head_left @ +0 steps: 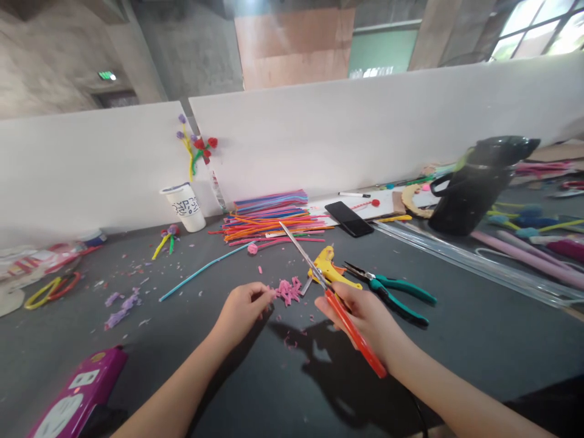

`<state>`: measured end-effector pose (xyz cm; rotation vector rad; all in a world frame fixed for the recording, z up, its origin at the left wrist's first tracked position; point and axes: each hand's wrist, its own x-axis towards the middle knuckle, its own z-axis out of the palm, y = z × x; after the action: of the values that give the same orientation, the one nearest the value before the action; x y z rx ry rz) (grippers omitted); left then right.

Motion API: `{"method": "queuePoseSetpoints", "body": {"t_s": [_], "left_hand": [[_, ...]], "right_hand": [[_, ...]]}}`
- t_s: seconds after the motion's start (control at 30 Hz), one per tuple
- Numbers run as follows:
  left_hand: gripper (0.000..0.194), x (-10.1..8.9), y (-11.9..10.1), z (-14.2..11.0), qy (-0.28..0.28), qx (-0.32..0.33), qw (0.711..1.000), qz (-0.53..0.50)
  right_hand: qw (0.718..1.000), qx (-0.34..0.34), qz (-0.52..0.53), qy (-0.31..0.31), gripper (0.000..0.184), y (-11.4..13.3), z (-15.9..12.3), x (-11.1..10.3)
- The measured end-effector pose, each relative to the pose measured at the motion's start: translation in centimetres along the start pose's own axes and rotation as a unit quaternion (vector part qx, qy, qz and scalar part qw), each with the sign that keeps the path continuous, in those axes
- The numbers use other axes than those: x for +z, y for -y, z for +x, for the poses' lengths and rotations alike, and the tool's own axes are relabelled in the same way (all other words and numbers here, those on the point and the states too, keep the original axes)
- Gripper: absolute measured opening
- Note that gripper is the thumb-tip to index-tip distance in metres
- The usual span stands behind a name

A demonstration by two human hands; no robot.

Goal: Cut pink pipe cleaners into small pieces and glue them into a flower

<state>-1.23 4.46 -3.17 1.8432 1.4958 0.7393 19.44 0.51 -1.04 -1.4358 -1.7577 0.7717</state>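
Note:
My right hand (365,316) is wrapped round the handles of a pair of scissors (349,325) with red grips. Its metal blades point up and to the left, over the table. With fingertips pinched together, my left hand (244,310) meets the edge of a small heap of pink pipe cleaner bits (288,291). Whether a piece sits between those fingertips is too small to tell. Behind the scissors lies a yellow glue gun (326,264), partly covered by the blades and my right hand. Pliers with green handles (396,292) rest to the right of it.
Bundled pipe cleaners (269,222) lie at the back beside a black phone (349,219). A paper cup (185,208) stands further left. A black jug (479,188) rises at the right, near clear plastic rods (469,261). A purple case (79,395) occupies the front left.

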Motion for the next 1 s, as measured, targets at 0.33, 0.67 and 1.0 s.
{"method": "queuePoseSetpoints", "body": {"t_s": [0.33, 0.67, 1.0], "left_hand": [[0.024, -3.1, 0.7, 2.7, -0.032, 0.061, 0.970, 0.235], [0.015, -2.2, 0.7, 4.9, -0.007, 0.082, 0.962, 0.259], [0.014, -0.2, -3.4, -2.1, 0.030, -0.035, 0.974, -0.223]], "right_hand": [[0.998, 0.013, 0.061, 0.020, 0.040, 0.3, 0.3, 0.0], [0.999, 0.010, 0.038, 0.017, 0.038, -0.3, 0.0, 0.5], [0.999, 0.009, 0.010, 0.044, 0.039, 0.4, -0.4, 0.8]]}}
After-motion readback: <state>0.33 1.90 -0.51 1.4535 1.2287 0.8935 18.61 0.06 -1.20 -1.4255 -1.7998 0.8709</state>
